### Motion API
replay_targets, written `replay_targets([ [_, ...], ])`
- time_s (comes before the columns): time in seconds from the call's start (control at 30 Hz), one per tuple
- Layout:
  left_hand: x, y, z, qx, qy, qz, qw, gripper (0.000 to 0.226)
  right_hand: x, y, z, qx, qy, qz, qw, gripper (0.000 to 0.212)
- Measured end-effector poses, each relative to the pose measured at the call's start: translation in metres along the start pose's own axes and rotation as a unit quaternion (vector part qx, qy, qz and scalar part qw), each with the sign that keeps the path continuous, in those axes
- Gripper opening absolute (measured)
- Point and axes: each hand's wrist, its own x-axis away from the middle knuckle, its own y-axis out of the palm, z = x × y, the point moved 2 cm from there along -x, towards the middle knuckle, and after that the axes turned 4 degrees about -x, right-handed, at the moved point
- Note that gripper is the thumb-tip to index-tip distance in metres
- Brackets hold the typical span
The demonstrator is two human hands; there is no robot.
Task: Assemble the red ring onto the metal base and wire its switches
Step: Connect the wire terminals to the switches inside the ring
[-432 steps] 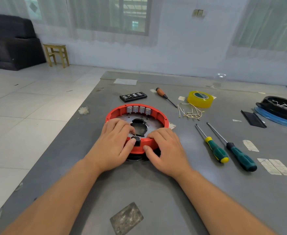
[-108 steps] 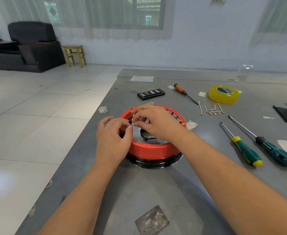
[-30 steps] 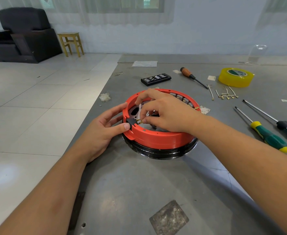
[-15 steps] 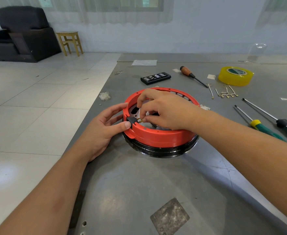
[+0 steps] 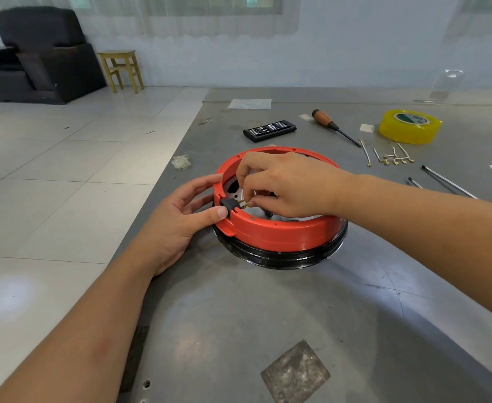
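The red ring [image 5: 279,232] sits on the dark metal base [image 5: 282,255] on the grey table. A black switch [image 5: 229,205] is set in the ring's left rim. My left hand [image 5: 177,219] rests against the ring's outer left side, its thumb pressing on the switch. My right hand [image 5: 285,184] reaches over the ring from the right, fingertips pinched on a thin white wire with a brass terminal [image 5: 243,202] right at the inner side of the switch. Most of the ring's inside is hidden by my right hand.
Several loose wires with brass terminals [image 5: 391,157] lie at the back right beside a yellow tape roll [image 5: 409,126]. A wooden-handled screwdriver [image 5: 330,125], a black bit case [image 5: 269,130] and two screwdriver shafts [image 5: 442,184] also lie there. The table's left edge runs close to my left arm.
My hands keep nearly the same hold; the right fingertips have pushed the terminal slightly closer into the switch. The view has shifted a little.
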Motion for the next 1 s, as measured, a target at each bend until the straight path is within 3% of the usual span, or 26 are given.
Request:
replay_targets([
  [0.4,-0.002,0.001,-0.002,-0.015,0.004,0.009,1.000,0.069,-0.001,-0.002,-0.006,0.007,0.002,-0.014,1.000,0.014],
  [0.77,-0.003,-0.001,-0.005,-0.027,-0.003,0.014,1.000,0.068,-0.008,-0.002,-0.016,0.165,-0.044,-0.061,0.983,0.025],
  [0.9,-0.003,-0.001,-0.006,-0.016,0.002,0.009,1.000,0.068,-0.006,0.000,-0.013,0.161,-0.049,-0.041,0.985,0.027],
  [1.0,-0.003,0.000,-0.005,-0.018,0.005,0.005,1.000,0.067,-0.004,-0.001,-0.006,0.074,-0.007,-0.031,0.997,0.023],
])
